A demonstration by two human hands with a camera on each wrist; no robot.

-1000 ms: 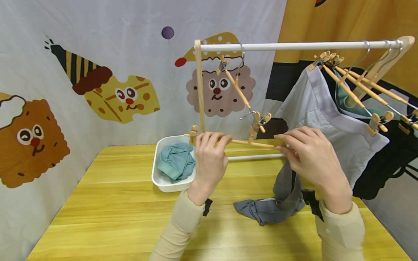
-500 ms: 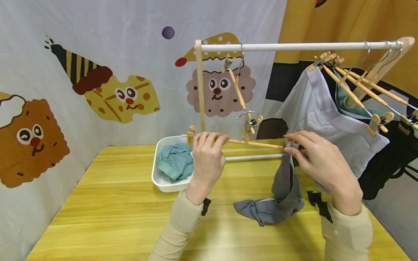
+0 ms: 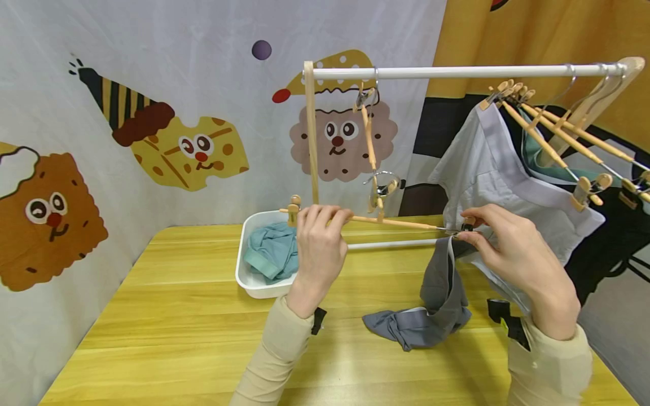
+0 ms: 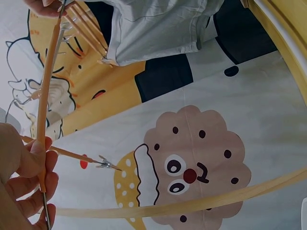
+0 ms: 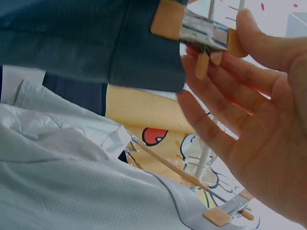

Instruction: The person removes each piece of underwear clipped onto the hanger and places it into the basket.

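Note:
In the head view my left hand (image 3: 321, 248) grips the wooden bar of a clip hanger (image 3: 406, 224), held level above the table. The left wrist view shows thumb and fingers curled round this bar. At the hanger's far right end, my right hand (image 3: 525, 262) pinches a clip between thumb and fingers. In the right wrist view that clip (image 5: 204, 31) has its wooden jaw on the edge of a dark grey garment (image 5: 148, 57). From there the grey garment hangs down, its lower part lying on the table. A thin metal rod shows between bar and clip.
A white basin (image 3: 261, 293) with a crumpled teal garment (image 3: 274, 254) stands behind my left hand. The rack's white rail (image 3: 447, 72) carries a bare hanger (image 3: 369, 138) and, at right, several hangers with clothes, including light grey shorts (image 3: 487, 169) close behind my right hand.
My right hand has moved right with the clip, and a metal rod now shows at the bar's end. The left hand and hanger have shifted slightly left. The bare hanger on the rail has swung.

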